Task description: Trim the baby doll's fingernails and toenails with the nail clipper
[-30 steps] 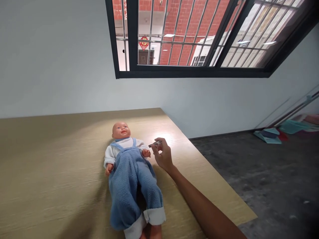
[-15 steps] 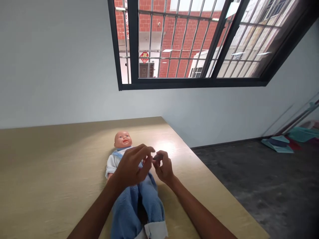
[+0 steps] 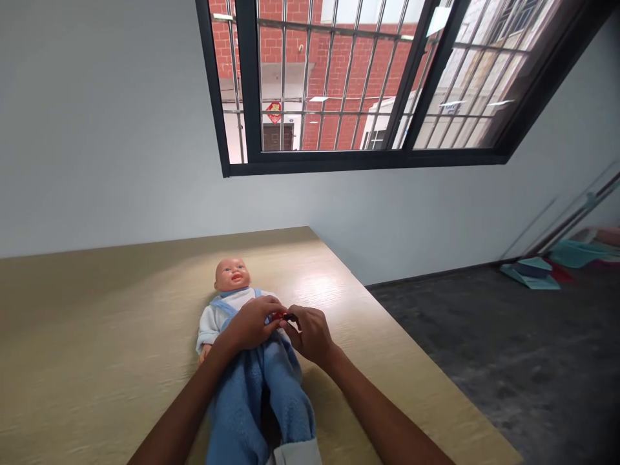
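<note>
A baby doll [image 3: 233, 274] lies on its back on the table, in a white top and blue overalls with turned-up cuffs. My left hand [image 3: 254, 323] rests over its belly, fingers closed around what looks like the doll's hand [image 3: 277, 316], a small reddish piece. Beside it, my right hand [image 3: 310, 332] pinches a small dark object [image 3: 290, 317] whose kind I cannot make out. The fingertips of both hands nearly meet there. The doll's other hand [image 3: 206, 351] lies by its side.
The wooden table [image 3: 121, 336] has its right edge beyond my right arm, with dark floor [image 3: 450, 323] below. A barred window [image 3: 339, 97] is set in the wall behind. Turquoise and red items [image 3: 537, 271] lie on the floor at the far right.
My left hand has come down onto the doll, its fingers closing at the doll's hand. My right hand has moved slightly left and down, bringing the dark object against that spot.
</note>
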